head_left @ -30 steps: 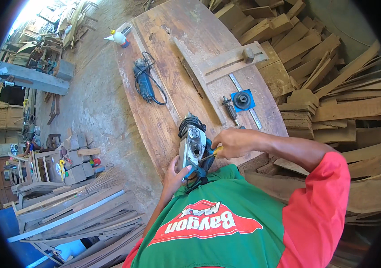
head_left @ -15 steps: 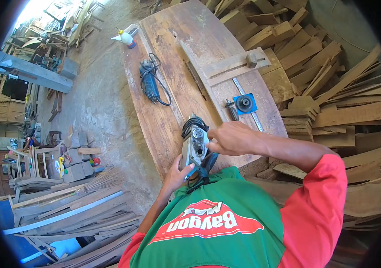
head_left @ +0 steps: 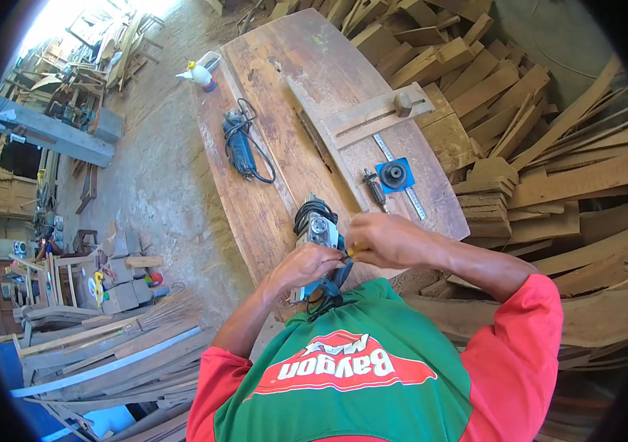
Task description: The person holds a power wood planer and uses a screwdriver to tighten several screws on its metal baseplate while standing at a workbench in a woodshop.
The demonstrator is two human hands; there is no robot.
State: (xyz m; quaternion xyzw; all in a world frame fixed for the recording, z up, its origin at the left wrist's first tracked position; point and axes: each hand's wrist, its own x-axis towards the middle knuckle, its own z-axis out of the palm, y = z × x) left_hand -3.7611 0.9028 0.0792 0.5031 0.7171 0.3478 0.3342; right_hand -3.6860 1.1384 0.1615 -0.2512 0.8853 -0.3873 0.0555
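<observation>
Past stacked boards (head_left: 126,355) at left, at near end of wooden table (head_left: 295,48): with left hand (head_left: 308,264) bunched over power tool (head_left: 319,230), cannot tell if pinching; probably heavy, rigid, best held round its body; with right hand (head_left: 391,239) curled round something yellow (head_left: 351,253)

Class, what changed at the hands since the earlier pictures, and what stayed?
The left hand has come off the left side of the power tool and moved right, over its top, close to the right hand, which stays at the tool's right side. Unmoved on the table: the corded grinder and squeeze bottle.
</observation>
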